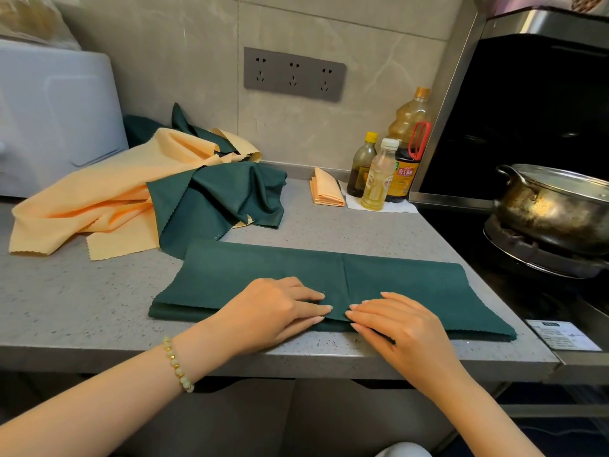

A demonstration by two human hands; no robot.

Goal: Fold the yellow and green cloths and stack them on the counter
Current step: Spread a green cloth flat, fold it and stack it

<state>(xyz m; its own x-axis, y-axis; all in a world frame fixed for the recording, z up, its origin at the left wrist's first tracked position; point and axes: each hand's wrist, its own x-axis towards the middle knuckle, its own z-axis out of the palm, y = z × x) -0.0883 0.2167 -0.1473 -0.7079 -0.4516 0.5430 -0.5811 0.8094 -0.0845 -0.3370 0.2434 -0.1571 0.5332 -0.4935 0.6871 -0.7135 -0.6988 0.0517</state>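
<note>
Long folded cloth (395,278) lies across lower centre of the tabletop (82,291), near the front edge. Left hand (273,308) and right hand (402,324) rest flat on its near edge, fingertips almost meeting mid-frame. Heap of loose cloths (131,192) behind it at centre left, reaching its far left corner. Small folded cloth (326,189) upper centre by the wall, bottles (379,179) just right of it. Appliance (56,120) far left. Pot (553,206) on stove at right edge.
</note>
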